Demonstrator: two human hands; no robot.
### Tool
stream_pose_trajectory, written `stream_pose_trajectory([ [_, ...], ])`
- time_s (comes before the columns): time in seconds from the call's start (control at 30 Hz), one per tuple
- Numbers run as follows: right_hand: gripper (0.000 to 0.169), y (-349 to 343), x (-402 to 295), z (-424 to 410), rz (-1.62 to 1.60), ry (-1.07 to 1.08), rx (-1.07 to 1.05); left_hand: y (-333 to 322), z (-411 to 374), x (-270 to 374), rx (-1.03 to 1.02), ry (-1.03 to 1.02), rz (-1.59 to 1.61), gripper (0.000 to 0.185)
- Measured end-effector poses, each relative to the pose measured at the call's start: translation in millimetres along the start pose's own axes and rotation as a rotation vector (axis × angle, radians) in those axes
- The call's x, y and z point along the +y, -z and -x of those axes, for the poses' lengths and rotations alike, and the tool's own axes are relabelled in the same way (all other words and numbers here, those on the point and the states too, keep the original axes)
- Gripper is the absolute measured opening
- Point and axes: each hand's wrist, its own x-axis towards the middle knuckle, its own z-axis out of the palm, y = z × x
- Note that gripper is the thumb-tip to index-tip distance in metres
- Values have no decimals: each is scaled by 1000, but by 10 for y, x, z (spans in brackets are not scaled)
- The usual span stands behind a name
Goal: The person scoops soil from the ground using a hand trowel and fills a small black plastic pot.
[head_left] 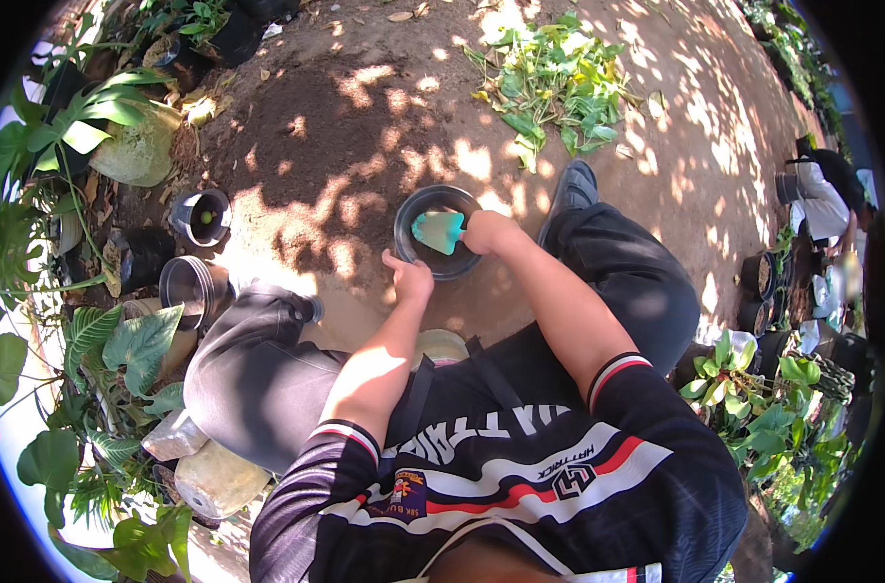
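Observation:
A round black plastic pot (pixel 440 274) stands on the bare ground between my legs. My right hand (pixel 490 232) is closed around the handle of a turquoise hand trowel (pixel 439 232), whose blade is over the pot's opening. The handle is mostly hidden by my fingers. At the pot's near left rim is my left hand (pixel 411 278), its thumb and fingers against the rim. Beyond the pot to the left, dark loose soil (pixel 304 124) is spread on the ground. Cut green leafy stems (pixel 559 80) lie in a heap farther off.
Black pots (pixel 202 217) and a nested stack of pots (pixel 187 291) are at the left beside leafy plants (pixel 140 350). A large stone (pixel 140 146) lies behind them. More pots (pixel 758 275) stand at the right, where another person (pixel 821 197) is bent over.

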Motion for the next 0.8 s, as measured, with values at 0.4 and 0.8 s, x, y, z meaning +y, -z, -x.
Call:
stream_pose_trajectory([
  [0.4, 23, -76, 170, -163, -64, -28, 126, -461, -615, -487, -210, -53, -26, 65],
  [0.8, 42, -186, 248, -194, -140, -185, -61, -203, -294, -127, -305, 78, -64, 71],
])
